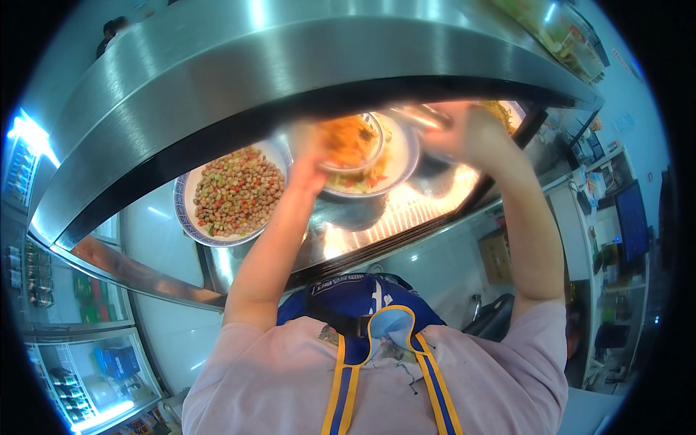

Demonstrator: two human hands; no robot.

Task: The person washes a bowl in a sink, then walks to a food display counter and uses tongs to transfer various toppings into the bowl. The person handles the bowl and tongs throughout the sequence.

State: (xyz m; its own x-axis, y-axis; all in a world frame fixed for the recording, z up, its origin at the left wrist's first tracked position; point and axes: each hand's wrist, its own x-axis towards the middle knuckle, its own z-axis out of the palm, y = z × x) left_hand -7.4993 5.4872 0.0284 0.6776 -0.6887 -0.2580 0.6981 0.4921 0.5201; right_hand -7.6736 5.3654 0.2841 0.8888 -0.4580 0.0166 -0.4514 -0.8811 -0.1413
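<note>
My left hand [308, 166] grips the left rim of a small bowl [375, 155] of orange shredded food [348, 138]. Below that bowl is a wide pale dish [399, 163] with green and red pieces of food in it, partly hidden by the bowl. My right hand [454, 133], blurred, is closed around a shiny metal utensil [416, 115], perhaps tongs; its far end is too smeared to make out. To the left of my left forearm stands a blue-rimmed dish [182, 209] heaped with cooked peanuts [244, 196] and diced vegetables.
A curved steel hood [304, 54] overhangs the lit display counter [408, 201]. Another dish of yellowish food [497, 114] sits past my right hand. On the left are refrigerators [89, 375] with bottles; to the right, a monitor [631, 223] and shelving. Another person [109, 35] is at the far upper left.
</note>
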